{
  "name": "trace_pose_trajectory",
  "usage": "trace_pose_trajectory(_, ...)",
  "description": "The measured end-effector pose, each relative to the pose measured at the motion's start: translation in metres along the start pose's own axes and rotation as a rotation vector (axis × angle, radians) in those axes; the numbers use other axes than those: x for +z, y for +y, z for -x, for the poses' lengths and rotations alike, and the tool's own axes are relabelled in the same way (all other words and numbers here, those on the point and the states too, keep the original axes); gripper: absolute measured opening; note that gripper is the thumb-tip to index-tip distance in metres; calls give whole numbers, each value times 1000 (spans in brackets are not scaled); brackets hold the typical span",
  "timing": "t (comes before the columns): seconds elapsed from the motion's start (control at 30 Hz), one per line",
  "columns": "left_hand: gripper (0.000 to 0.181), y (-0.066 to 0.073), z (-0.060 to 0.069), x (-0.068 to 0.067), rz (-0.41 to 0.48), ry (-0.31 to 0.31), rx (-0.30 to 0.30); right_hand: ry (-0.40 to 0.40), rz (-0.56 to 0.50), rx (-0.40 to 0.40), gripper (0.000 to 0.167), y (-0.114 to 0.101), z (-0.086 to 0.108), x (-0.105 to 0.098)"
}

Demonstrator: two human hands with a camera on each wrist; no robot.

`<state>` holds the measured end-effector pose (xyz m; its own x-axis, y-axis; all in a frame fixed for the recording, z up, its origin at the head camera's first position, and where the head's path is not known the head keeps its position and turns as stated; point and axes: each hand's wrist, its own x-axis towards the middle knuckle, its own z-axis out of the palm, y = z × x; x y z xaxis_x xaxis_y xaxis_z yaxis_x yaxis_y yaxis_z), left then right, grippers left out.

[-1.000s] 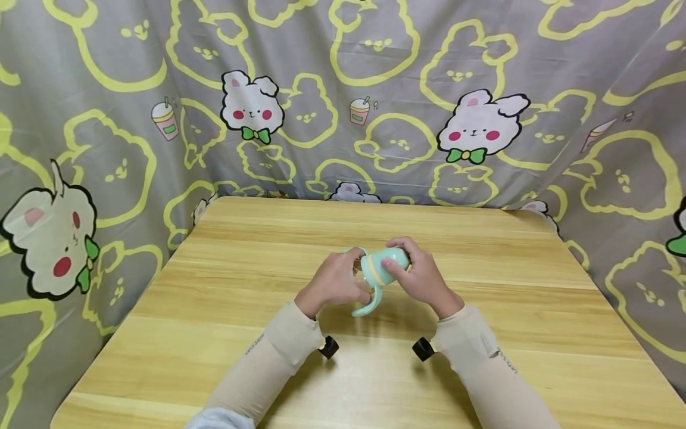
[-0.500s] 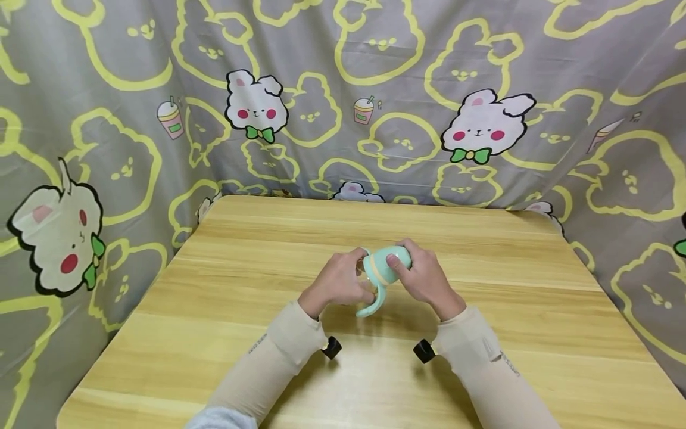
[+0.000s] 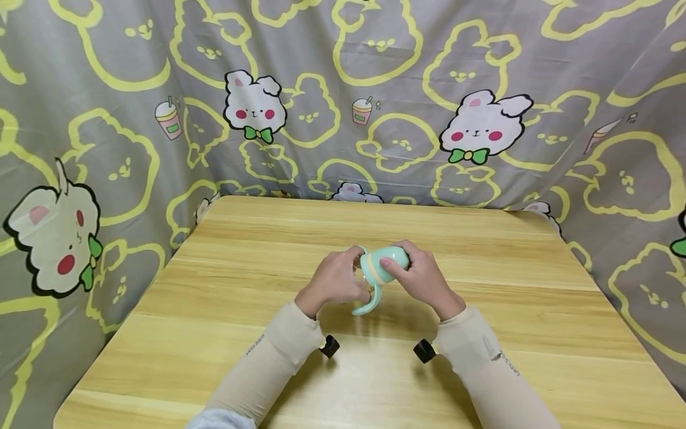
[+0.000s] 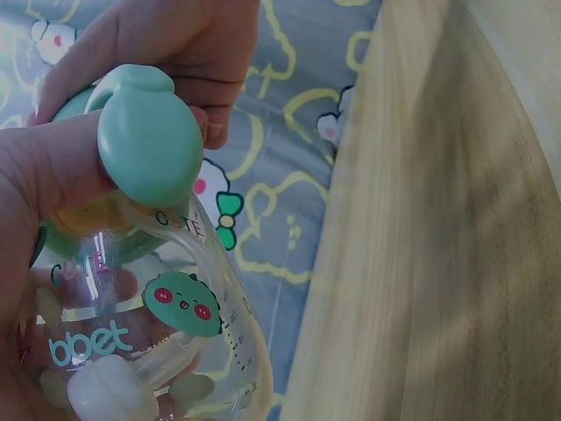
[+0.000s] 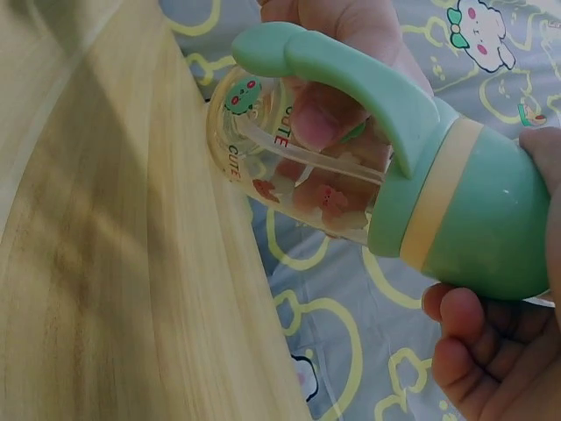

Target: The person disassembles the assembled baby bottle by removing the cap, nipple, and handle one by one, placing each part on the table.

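Observation:
Above the middle of the table both hands hold a baby bottle (image 3: 375,268), tilted with its mint-green cap toward the right. My left hand (image 3: 337,279) grips the clear body, which carries printed cartoon figures and a straw with a white weight (image 4: 112,390) inside. One curved green handle (image 3: 370,305) points down toward me; the other is mostly behind the left fingers. Around the rounded cap (image 5: 491,219) curl the thumb and fingers of my right hand (image 3: 426,277). A cream band (image 5: 441,195) runs between cap and handle collar. The cap sits on the bottle.
A wooden table (image 3: 225,357) lies under the hands. Grey curtains (image 3: 321,59) with cartoon prints hang behind it and along both sides. A black wrist camera (image 3: 329,346) sticks out from the left sleeve, another black camera (image 3: 424,351) from the right.
The view shifts slightly. The bottle and both hands stay in nearly the same place, and the grip of each hand looks unchanged.

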<state>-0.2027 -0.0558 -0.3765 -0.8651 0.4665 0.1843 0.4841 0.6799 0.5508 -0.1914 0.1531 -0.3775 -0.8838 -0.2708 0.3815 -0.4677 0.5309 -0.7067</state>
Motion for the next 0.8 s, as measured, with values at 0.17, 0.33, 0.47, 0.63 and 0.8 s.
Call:
trace_pose_trajectory(0.17, 63, 0, -1, -1, 19, -21, -4, -10, -23, -16, 31, 2, 1, -2)
trace_pose_trajectory(0.33, 60, -1, -1, -2, 45, -48, -36, -49, -65, -90, 37, 5, 1, -3)
trace_pose_trajectory(0.47, 58, -1, -1, -1, 79, -48, -29, 8, -40, -179, 43, 8, 0, 0)
trace_pose_trajectory(0.63, 53, 2, 0, 2, 130, -46, -17, 105, 97, -161, 81, 6, 0, 3)
trace_pose_trajectory(0.8, 58, 5, 3, 3, 50, -18, -30, 37, 165, 16, 65, -2, -1, 0)
